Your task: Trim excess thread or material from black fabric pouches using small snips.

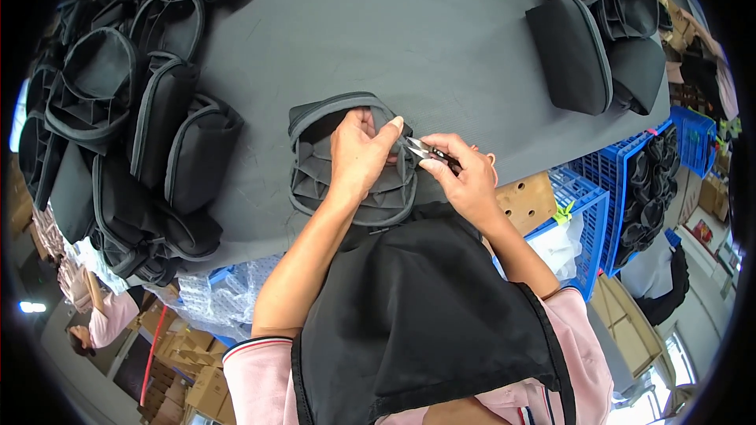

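Head view: two hands work at a black pouch on the grey bench.

Left hand (358, 153) bends at the wrist, fingers pinched on the edge of the open black pouch (315, 181) near the bench's (425, 39) front edge. Right hand (465, 173) is closed around small snips (429, 152), blades at the pouch's rim. Its grey-piped folds lie fanned.

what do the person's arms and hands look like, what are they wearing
Both forearms are bare, with no gloves on the left hand or right hand. Short pink sleeves with a dark and white striped cuff edge end near the elbows. A black fabric apron covers the chest between them.
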A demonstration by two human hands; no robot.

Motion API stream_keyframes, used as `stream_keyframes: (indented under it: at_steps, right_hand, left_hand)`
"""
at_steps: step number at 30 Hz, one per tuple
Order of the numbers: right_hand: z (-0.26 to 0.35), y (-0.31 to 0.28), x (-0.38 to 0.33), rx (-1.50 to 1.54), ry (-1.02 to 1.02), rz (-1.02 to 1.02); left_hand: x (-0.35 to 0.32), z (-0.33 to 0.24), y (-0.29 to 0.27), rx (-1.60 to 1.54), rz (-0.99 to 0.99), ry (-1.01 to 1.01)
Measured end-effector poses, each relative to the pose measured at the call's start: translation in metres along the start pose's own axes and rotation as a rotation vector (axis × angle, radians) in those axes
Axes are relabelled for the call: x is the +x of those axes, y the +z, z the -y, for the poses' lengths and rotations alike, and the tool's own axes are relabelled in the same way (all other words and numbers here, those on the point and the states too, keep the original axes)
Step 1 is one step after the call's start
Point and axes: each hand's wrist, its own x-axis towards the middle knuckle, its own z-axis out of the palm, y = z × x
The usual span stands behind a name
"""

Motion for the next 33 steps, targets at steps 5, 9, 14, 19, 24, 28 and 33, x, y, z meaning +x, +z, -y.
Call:
stream_keyframes:
  at_steps: [5, 9, 14, 19, 24, 28, 33]
  right_hand:
    - [0.004, -0.004, 0.001, -0.545, -0.381, -0.096]
    - [0.009, -0.004, 0.003, -0.591, -0.453, -0.112]
    - [0.014, -0.010, 0.005, -0.685, -0.474, -0.068]
    - [0.011, -0.006, 0.001, -0.524, -0.385, -0.078]
    - [0.002, 0.006, -0.002, 0.333, 0.088, -0.119]
    - [-0.014, 0.012, 0.000, 0.373, 0.260, -0.068]
    - [-0.014, 0.019, 0.004, 0.152, 0.174, -0.063]
  left_hand:
    - [-0.003, -0.003, -0.001, -0.016, 0.018, -0.003]
    - [-0.001, -0.004, -0.001, 0.006, 0.019, 0.002]
    - [-0.001, -0.005, 0.000, 0.002, 0.021, -0.007]
    - [-0.001, -0.004, -0.001, 0.021, 0.020, -0.005]
    - [0.005, -0.003, -0.009, -0.010, 0.118, 0.004]
    - [-0.022, -0.035, -0.025, 0.632, 0.187, 0.118]
    - [-0.043, -0.022, -0.015, 1.106, 0.188, 0.545]
